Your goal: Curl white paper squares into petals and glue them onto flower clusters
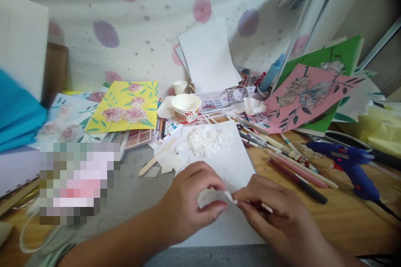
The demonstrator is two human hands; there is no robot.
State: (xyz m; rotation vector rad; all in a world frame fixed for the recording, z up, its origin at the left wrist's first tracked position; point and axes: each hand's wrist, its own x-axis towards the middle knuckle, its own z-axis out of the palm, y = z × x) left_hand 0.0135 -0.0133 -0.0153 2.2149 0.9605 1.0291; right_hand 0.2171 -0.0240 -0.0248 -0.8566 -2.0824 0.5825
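Observation:
My right hand (272,206) pinches a small strip of white paper (231,196) between thumb and forefinger. Opposite it, my left hand (196,200) curves with thumb and forefinger apart; its forefinger tip is at the strip's other end. Both hands are above a white sheet of paper (232,231), which lies on a grey cutting mat (134,196). On the sheet's upper part sit clusters of ruffled white paper bits (208,141). Some white stuff shows behind my left hand's finger gap, partly hidden.
A paper bowl (186,109) stands behind the sheet, with a wooden stick (153,162) to the left. At right are pens (297,175) and a blue glue gun (347,167) with a cord. Flower pictures on yellow card (125,106) and pink card (308,100) flank the desk.

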